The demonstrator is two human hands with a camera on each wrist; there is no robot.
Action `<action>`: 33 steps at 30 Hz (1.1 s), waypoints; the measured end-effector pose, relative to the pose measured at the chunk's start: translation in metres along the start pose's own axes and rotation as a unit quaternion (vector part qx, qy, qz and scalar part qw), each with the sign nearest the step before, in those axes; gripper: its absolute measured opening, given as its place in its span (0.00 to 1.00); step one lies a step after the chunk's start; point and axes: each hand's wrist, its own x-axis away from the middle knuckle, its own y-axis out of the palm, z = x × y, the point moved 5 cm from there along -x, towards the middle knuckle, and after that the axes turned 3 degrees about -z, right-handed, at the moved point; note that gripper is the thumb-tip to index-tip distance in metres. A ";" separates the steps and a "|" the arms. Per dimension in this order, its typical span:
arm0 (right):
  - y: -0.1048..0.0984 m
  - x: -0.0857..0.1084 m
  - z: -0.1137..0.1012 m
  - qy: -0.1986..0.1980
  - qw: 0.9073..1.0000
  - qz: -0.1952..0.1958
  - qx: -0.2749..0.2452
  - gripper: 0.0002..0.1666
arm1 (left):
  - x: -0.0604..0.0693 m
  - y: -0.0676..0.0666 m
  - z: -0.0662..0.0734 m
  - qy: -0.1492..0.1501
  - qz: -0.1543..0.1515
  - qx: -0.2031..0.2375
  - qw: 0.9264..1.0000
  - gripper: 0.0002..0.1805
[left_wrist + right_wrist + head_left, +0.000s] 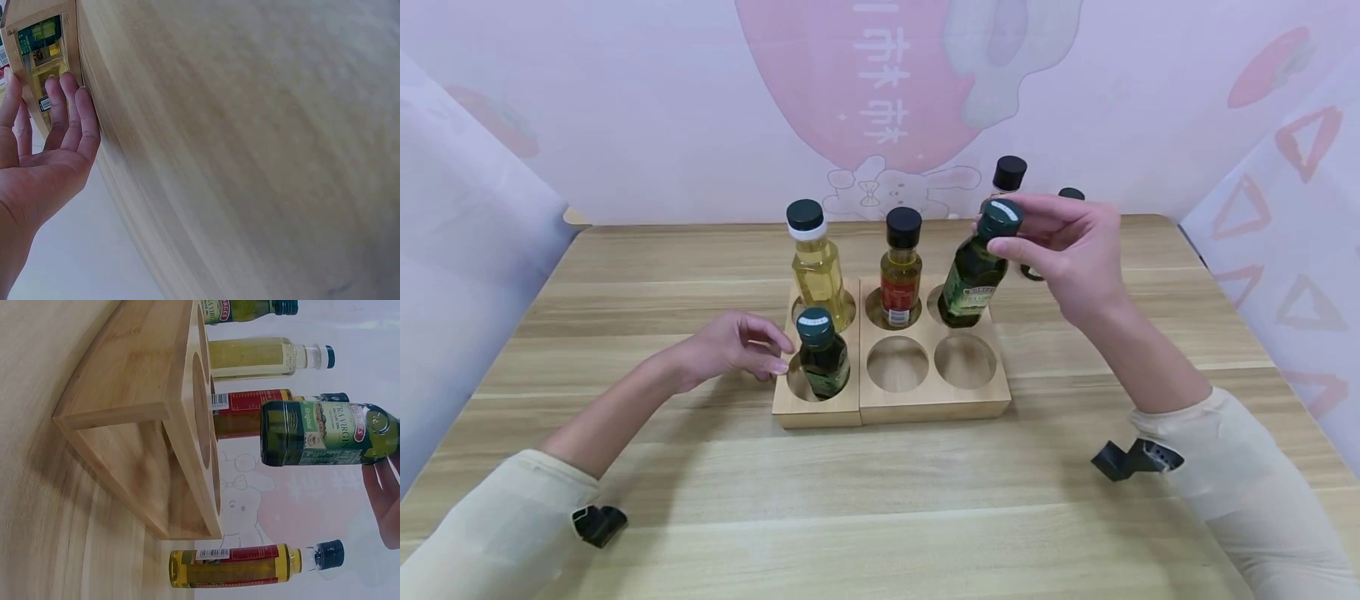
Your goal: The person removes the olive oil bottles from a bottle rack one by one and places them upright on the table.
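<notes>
My right hand (1067,250) pinches a dark green olive oil bottle (973,271) near its cap. The bottle tilts slightly above the back right of the wooden rack (936,410); in the right wrist view its base is apart from the rack's top. My left hand (730,346) is at the rack's left side with loosely bent fingers, holding nothing; whether its fingertips touch the wood, I cannot tell. Close to it, a small green bottle (825,358) stands in the front left hole. Behind that stands a pale yellow oil bottle (817,271). A red-labelled bottle (901,275) fills the back middle hole.
Two more bottles stand behind my right hand, one with a tall black cap (1010,172) and one with a dark cap (1071,193), both mostly hidden. The rack's front middle hole (897,364) and front right hole (965,361) show bare wood. A printed curtain (662,108) hangs behind the table.
</notes>
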 end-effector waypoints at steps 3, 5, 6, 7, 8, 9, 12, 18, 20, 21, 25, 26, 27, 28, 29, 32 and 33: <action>-0.001 -0.001 0.002 0.010 1.000 0.011 0.003 0.26 | 0.000 0.000 -0.001 0.001 -0.001 0.001 1.000 0.19; -0.003 -0.001 0.003 0.015 1.000 0.016 0.002 0.25 | 0.000 0.000 -0.001 0.002 0.000 0.001 1.000 0.19; -0.003 -0.002 0.004 0.017 1.000 0.018 0.001 0.25 | 0.000 0.000 -0.001 0.003 0.000 0.001 1.000 0.19; -0.004 -0.002 0.004 0.019 1.000 0.022 0.001 0.25 | 0.000 0.000 -0.001 0.004 0.000 0.001 1.000 0.19; -0.005 -0.002 0.005 0.020 1.000 0.024 0.002 0.25 | 0.000 0.000 -0.001 0.004 0.000 0.001 1.000 0.19; -0.006 -0.003 0.006 0.021 0.999 0.027 0.003 0.25 | 0.000 0.000 -0.001 0.005 0.000 0.001 1.000 0.19; -0.008 -0.004 0.009 0.026 0.999 0.032 0.001 0.25 | 0.000 0.000 -0.001 0.005 0.001 -0.001 1.000 0.18; -0.009 -0.005 0.014 0.035 0.999 0.033 0.002 0.23 | 0.000 -0.001 -0.001 0.003 0.001 -0.002 1.000 0.18; -0.010 -0.005 0.015 0.036 0.999 0.036 0.002 0.23 | 0.000 0.000 -0.001 0.004 -0.001 0.000 1.000 0.19; -0.010 -0.005 0.015 0.035 0.999 0.037 0.003 0.23 | -0.001 0.000 -0.001 0.003 -0.002 0.000 1.000 0.19; -0.010 -0.006 0.017 0.039 0.998 0.042 -0.003 0.23 | -0.001 0.000 0.000 0.003 -0.001 -0.001 1.000 0.19; -0.010 -0.007 0.018 0.040 0.998 0.044 0.003 0.23 | -0.001 0.000 0.000 0.003 0.000 -0.001 1.000 0.18; -0.010 -0.007 0.018 0.044 0.998 0.048 0.005 0.23 | -0.001 0.000 0.000 0.003 0.000 0.000 1.000 0.18; -0.010 -0.007 0.019 0.048 0.997 0.052 0.008 0.24 | -0.001 0.000 0.000 0.004 0.001 0.000 1.000 0.17; -0.010 -0.007 0.019 0.052 0.997 0.056 0.013 0.24 | -0.001 0.000 0.000 0.005 0.000 -0.001 1.000 0.17; -0.012 -0.007 0.021 0.061 0.996 0.064 0.030 0.24 | -0.001 0.000 -0.001 0.004 0.002 -0.001 1.000 0.15; -0.012 -0.007 0.021 0.063 0.995 0.066 0.029 0.24 | 0.000 0.000 -0.002 0.003 0.002 -0.001 1.000 0.15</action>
